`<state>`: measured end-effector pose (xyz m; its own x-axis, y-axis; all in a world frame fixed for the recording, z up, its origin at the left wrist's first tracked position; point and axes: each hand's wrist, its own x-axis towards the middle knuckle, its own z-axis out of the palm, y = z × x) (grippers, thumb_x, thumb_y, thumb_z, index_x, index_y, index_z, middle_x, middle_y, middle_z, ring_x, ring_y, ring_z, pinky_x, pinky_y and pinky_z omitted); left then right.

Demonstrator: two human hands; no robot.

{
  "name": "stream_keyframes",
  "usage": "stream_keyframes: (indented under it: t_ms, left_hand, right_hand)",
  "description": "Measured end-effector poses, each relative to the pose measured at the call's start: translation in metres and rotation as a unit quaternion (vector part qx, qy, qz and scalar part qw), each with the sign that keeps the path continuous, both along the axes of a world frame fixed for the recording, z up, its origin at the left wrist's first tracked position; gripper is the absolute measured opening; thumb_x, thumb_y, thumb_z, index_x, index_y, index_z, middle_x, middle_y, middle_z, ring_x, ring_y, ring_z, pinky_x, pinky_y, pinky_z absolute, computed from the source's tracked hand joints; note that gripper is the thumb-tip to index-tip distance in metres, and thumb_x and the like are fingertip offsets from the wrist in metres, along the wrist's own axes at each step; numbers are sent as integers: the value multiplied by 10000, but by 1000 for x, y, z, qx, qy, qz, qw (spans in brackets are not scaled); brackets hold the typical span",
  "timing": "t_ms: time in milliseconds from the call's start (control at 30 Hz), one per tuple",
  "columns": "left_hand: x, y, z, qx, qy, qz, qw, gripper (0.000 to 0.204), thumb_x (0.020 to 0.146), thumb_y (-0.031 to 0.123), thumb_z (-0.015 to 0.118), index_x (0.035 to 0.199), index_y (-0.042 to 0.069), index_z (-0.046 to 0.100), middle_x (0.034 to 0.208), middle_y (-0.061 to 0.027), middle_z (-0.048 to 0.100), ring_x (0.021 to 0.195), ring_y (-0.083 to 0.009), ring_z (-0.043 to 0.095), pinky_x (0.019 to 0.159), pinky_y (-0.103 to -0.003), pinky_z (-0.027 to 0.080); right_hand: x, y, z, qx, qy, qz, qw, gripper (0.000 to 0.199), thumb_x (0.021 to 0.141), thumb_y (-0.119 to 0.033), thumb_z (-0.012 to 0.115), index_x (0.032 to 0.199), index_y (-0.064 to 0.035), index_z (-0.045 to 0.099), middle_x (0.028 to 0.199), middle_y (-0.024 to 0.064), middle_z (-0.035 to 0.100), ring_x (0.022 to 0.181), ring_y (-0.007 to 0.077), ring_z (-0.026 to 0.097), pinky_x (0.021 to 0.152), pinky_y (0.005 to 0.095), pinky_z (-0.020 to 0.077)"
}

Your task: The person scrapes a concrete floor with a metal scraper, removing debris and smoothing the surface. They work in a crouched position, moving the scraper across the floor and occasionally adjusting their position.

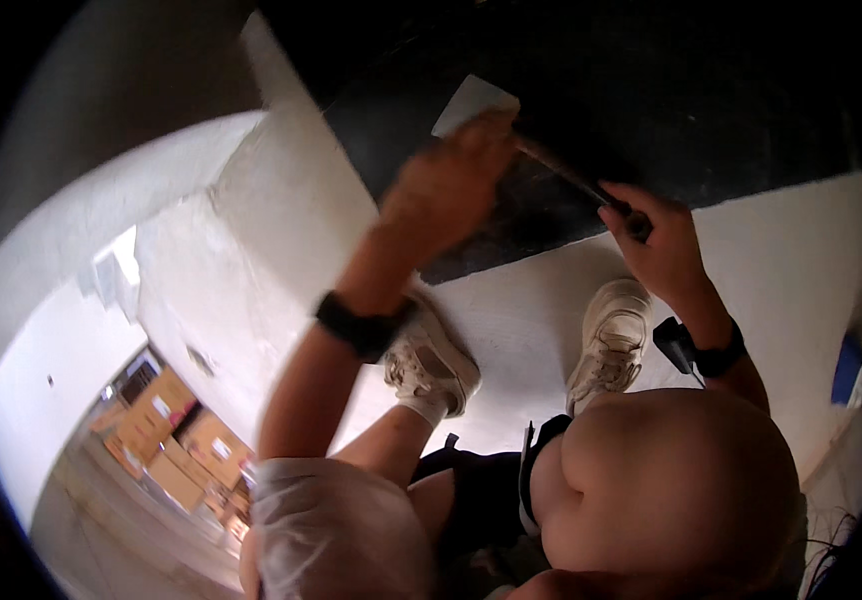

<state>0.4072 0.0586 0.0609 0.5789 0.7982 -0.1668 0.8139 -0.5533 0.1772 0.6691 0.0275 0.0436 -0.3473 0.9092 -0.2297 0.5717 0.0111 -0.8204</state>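
My right hand point(663, 240) is closed round the dark handle of a long thin-shafted tool point(569, 172). Its shaft runs up and left over a black surface point(601, 90). At the far end lies a flat, pale four-sided piece point(473, 102); whether it is the tool's blade or a separate sheet, I cannot tell. My left hand point(456, 175) is over that far end, touching or just above the pale piece. Motion smears its fingers, so their grip does not show. Both wrists wear black bands.
My feet in pale shoes point(619, 335) stand on a white floor point(511, 340) just below the black surface's edge. A pale wall-like block point(291, 190) rises at the left. Several cardboard boxes point(156, 410) are stacked farther off at the lower left. A blue object point(848, 370) is at the right.
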Motion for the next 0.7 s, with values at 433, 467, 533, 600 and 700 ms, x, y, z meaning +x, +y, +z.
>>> stream_keyframes:
  t_ms: [433,467,533,600,700]
  left_hand:
    - [-277,-166,243,-206,323,308,871,322,893,36,537,1213,26,501,1162,-164,583,1065,-323,584,899,-411,481]
    - [-278,-183,248,-217,318,348,855,306,886,35,538,1190,15,512,1154,-166,588,1051,-333,588,884,-414,479]
    - [-296,-234,254,-211,279,370,861,294,879,26,530,1172,9,523,1140,-176,590,1035,-355,584,873,-417,471]
    - [-304,-275,244,-209,248,376,868,294,872,30,539,1165,18,527,1128,-178,591,1028,-360,580,876,-414,466]
    - [-291,-325,217,-237,180,421,857,266,840,39,573,1105,26,550,1064,-171,605,988,-361,582,857,-411,471]
  right_hand:
    - [-76,-15,-9,68,85,279,954,302,784,-68,729,1071,-9,659,775,162,671,575,230,633,500,288,454]
    - [-79,-15,-8,75,72,303,947,298,799,-97,727,1074,-7,659,811,161,687,613,227,660,513,286,479]
    - [-86,-15,-4,77,60,337,936,299,807,-119,728,1076,-6,662,852,161,704,661,226,690,534,286,508]
    - [-93,-20,0,67,51,358,930,302,794,-104,735,1072,-9,666,861,162,704,682,230,695,548,288,514]
    - [-101,-28,1,93,122,320,935,316,732,-22,735,1043,-35,679,693,148,639,518,254,587,480,317,432]
